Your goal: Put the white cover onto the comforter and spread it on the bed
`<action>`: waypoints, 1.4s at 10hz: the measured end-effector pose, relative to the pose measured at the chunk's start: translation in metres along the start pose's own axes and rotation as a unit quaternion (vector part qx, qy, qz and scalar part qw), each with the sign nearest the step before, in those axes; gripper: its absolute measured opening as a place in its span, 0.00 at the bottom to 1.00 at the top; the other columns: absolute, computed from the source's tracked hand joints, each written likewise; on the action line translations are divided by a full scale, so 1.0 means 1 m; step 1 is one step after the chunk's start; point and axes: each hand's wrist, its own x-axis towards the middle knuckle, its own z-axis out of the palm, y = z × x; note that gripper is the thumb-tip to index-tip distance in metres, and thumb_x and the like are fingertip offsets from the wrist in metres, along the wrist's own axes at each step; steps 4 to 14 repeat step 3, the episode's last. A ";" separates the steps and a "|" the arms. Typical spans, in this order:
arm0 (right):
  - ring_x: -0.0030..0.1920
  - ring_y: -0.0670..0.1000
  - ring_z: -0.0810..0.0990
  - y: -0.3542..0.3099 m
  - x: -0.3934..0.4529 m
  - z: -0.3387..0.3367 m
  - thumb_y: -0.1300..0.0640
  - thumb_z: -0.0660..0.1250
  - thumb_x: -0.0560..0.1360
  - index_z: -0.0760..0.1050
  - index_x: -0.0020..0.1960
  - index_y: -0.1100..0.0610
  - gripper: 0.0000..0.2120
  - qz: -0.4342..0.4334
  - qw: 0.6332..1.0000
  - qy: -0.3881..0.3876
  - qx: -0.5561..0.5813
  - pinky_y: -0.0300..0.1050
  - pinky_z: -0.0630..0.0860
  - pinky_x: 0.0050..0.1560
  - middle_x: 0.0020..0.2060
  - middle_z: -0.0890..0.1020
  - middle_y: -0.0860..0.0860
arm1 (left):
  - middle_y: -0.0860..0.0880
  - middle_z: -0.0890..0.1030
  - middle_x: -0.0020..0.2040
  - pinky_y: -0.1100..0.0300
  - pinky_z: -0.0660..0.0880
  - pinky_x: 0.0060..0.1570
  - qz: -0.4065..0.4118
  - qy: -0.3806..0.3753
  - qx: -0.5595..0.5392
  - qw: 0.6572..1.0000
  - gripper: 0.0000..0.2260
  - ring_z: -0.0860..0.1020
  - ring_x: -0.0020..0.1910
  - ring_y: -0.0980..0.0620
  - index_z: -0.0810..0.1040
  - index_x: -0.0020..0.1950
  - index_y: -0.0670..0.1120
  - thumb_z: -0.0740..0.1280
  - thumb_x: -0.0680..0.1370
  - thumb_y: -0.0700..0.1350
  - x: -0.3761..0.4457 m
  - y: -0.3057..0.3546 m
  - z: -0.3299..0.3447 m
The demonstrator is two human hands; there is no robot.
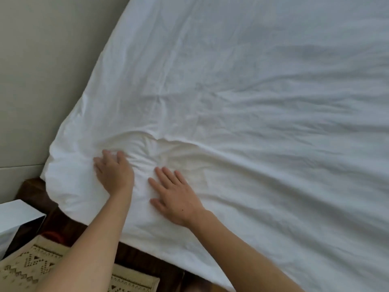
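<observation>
Right now the white cover (242, 91) lies spread over the bed and fills most of the frame, from the upper middle down to the lower right, with soft wrinkles running across it. Its rounded corner sits at the left, just above the lower left of the frame, and both hands rest on the cloth close to that corner.

The left hand (113, 171) lies at centre-left, palm down, its fingers pointing toward the top of the frame and bent a little at the tips, which press into a bunched, puckered patch of the fabric. Whether those tips pinch the cloth or only push on it I cannot tell. The right hand (175, 196) lies just beside it, toward the lower middle, flat and open with the fingers spread and straight on the cover. The two hands are near each other but do not touch.

A raised, yellowish lump under the cover shows just above the hands.

Left of the cover stands a pale padded headboard (42, 70). At the lower left a dark wooden floor (63, 220), a patterned beige rug (31, 264) and a white nightstand (16, 216) show.
</observation>
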 end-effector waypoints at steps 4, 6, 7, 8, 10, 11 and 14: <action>0.73 0.50 0.62 0.071 -0.221 -0.045 0.51 0.56 0.82 0.69 0.71 0.54 0.19 0.306 0.916 0.195 0.169 0.47 0.64 0.69 0.72 0.68 0.50 | 0.46 0.52 0.79 0.48 0.59 0.71 0.242 -0.228 0.093 0.939 0.25 0.55 0.76 0.44 0.55 0.79 0.49 0.57 0.83 0.51 -0.219 0.057 -0.014; 0.73 0.50 0.62 0.071 -0.221 -0.045 0.51 0.56 0.82 0.69 0.71 0.54 0.19 0.306 0.916 0.195 0.169 0.47 0.64 0.69 0.72 0.68 0.50 | 0.46 0.52 0.79 0.48 0.59 0.71 0.242 -0.228 0.093 0.939 0.25 0.55 0.76 0.44 0.55 0.79 0.49 0.57 0.83 0.51 -0.219 0.057 -0.014; 0.73 0.50 0.62 0.071 -0.221 -0.045 0.51 0.56 0.82 0.69 0.71 0.54 0.19 0.306 0.916 0.195 0.169 0.47 0.64 0.69 0.72 0.68 0.50 | 0.46 0.52 0.79 0.48 0.59 0.71 0.242 -0.228 0.093 0.939 0.25 0.55 0.76 0.44 0.55 0.79 0.49 0.57 0.83 0.51 -0.219 0.057 -0.014; 0.73 0.50 0.62 0.071 -0.221 -0.045 0.51 0.56 0.82 0.69 0.71 0.54 0.19 0.306 0.916 0.195 0.169 0.47 0.64 0.69 0.72 0.68 0.50 | 0.46 0.52 0.79 0.48 0.59 0.71 0.242 -0.228 0.093 0.939 0.25 0.55 0.76 0.44 0.55 0.79 0.49 0.57 0.83 0.51 -0.219 0.057 -0.014; 0.73 0.50 0.62 0.071 -0.221 -0.045 0.51 0.56 0.82 0.69 0.71 0.54 0.19 0.306 0.916 0.195 0.169 0.47 0.64 0.69 0.72 0.68 0.50 | 0.46 0.52 0.79 0.48 0.59 0.71 0.242 -0.228 0.093 0.939 0.25 0.55 0.76 0.44 0.55 0.79 0.49 0.57 0.83 0.51 -0.219 0.057 -0.014; 0.73 0.50 0.62 0.071 -0.221 -0.045 0.51 0.56 0.82 0.69 0.71 0.54 0.19 0.306 0.916 0.195 0.169 0.47 0.64 0.69 0.72 0.68 0.50 | 0.46 0.52 0.79 0.48 0.59 0.71 0.242 -0.228 0.093 0.939 0.25 0.55 0.76 0.44 0.55 0.79 0.49 0.57 0.83 0.51 -0.219 0.057 -0.014; 0.73 0.50 0.62 0.071 -0.221 -0.045 0.51 0.56 0.82 0.69 0.71 0.54 0.19 0.306 0.916 0.195 0.169 0.47 0.64 0.69 0.72 0.68 0.50 | 0.46 0.52 0.79 0.48 0.59 0.71 0.242 -0.228 0.093 0.939 0.25 0.55 0.76 0.44 0.55 0.79 0.49 0.57 0.83 0.51 -0.219 0.057 -0.014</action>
